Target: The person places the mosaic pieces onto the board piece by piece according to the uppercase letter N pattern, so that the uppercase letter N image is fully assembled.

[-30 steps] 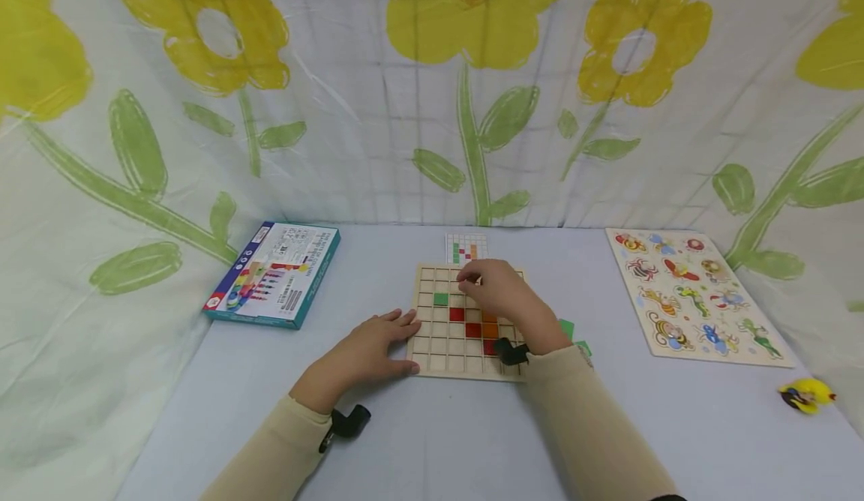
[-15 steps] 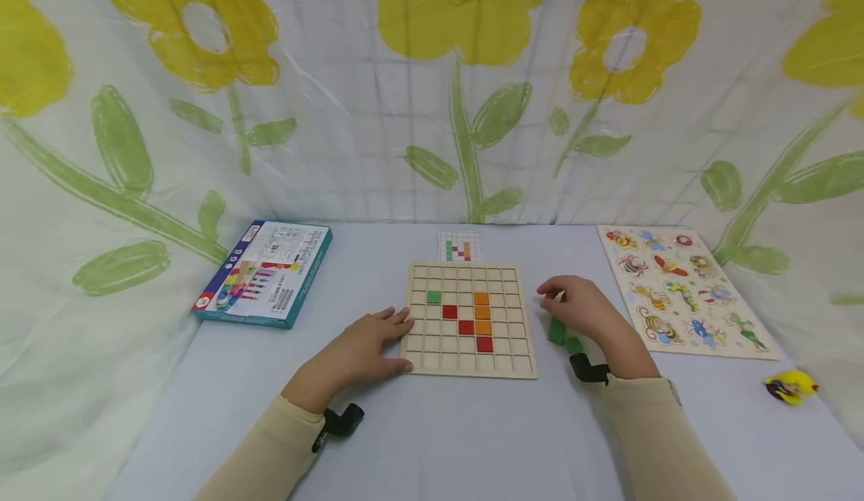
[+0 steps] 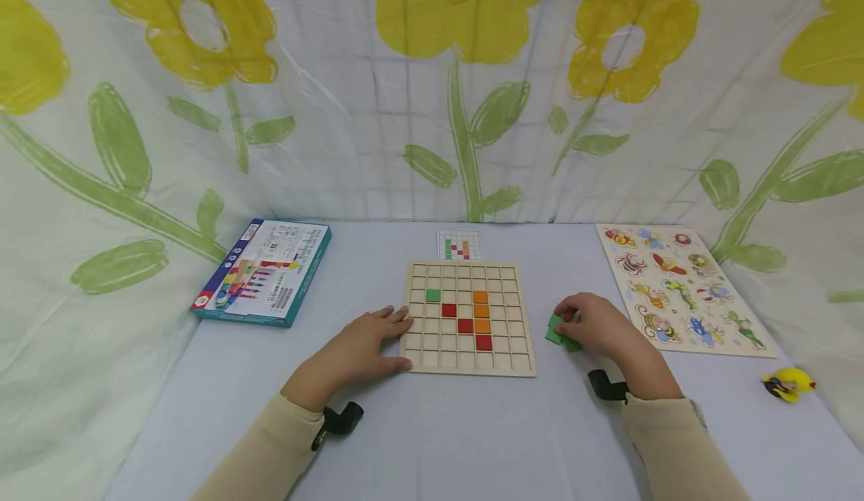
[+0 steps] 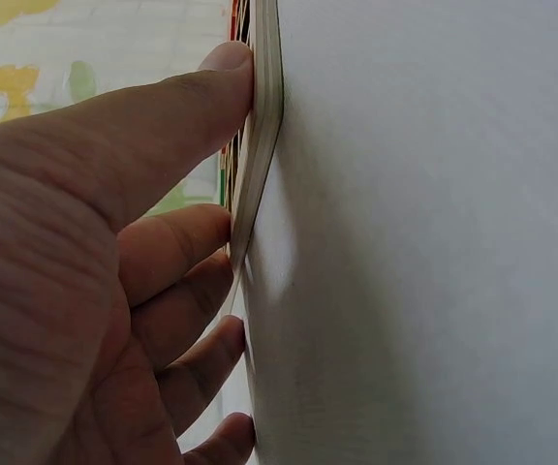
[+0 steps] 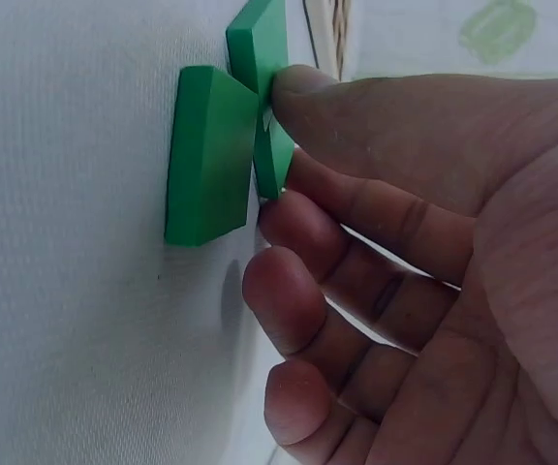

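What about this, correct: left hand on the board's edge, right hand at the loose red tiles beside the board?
Wrong colour: the loose tiles at the right hand, beside the board, are green, as the right wrist view shows. The rest stands.

On one grid board [image 3: 408,280], three red tiles [image 3: 466,325], three orange tiles [image 3: 481,311] and one green tile [image 3: 433,295] are counted, with one pattern card [image 3: 460,246] at twelve o'clock, one printed box [image 3: 263,276] near ten, and, toward three, at least two loose green tiles [image 5: 211,160], one insect puzzle [image 3: 682,291] and one yellow figurine [image 3: 788,385].
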The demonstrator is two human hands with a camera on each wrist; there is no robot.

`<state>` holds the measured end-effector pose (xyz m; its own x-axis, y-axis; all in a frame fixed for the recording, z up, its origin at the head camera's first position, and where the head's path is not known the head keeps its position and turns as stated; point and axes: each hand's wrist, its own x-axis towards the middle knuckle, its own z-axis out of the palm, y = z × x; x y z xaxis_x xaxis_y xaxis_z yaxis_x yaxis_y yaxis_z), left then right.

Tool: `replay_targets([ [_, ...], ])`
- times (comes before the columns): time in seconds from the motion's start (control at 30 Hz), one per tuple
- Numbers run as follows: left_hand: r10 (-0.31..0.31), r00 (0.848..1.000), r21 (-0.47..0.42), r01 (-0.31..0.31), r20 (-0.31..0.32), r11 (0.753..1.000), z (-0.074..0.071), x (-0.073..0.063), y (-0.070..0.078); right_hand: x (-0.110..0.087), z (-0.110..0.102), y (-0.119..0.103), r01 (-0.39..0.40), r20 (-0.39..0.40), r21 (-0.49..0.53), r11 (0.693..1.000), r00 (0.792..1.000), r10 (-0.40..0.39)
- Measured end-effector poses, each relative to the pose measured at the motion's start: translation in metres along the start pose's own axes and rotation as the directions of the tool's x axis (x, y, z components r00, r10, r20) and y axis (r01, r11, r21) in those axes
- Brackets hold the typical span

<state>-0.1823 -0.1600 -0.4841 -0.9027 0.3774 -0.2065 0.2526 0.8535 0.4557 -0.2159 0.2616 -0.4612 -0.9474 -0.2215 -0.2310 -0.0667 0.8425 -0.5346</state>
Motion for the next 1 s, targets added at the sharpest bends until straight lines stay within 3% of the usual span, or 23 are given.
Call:
replay_targets([
  [0.43, 0.003, 1.0, 0.0, -0.003, -0.008, 1.0, 0.001, 0.0, 0.0, 0.001, 0.006, -0.003, -0.012, -0.024, 0.017, 1.0, 1.0, 0.012],
  [0.57, 0.0, 1.0, 0.002, 0.0, -0.008, 1.0, 0.0, -0.001, -0.001, 0.004, 0.005, -0.009, 0.015, -0.065, 0.034, 0.999, 0.998, -0.012],
  [0.77, -0.023, 1.0, 0.001, 0.023, -0.004, 1.0, -0.001, -0.002, -0.002, 0.018, 0.011, -0.049, 0.098, -0.15, 0.07, 0.993, 0.985, -0.086],
  [1.0, 0.008, 1.0, -0.006, -0.008, 0.002, 1.0, -0.001, -0.001, -0.002, 0.042, 0.04, -0.104, 0.204, -0.094, 0.106, 0.973, 0.977, -0.194],
])
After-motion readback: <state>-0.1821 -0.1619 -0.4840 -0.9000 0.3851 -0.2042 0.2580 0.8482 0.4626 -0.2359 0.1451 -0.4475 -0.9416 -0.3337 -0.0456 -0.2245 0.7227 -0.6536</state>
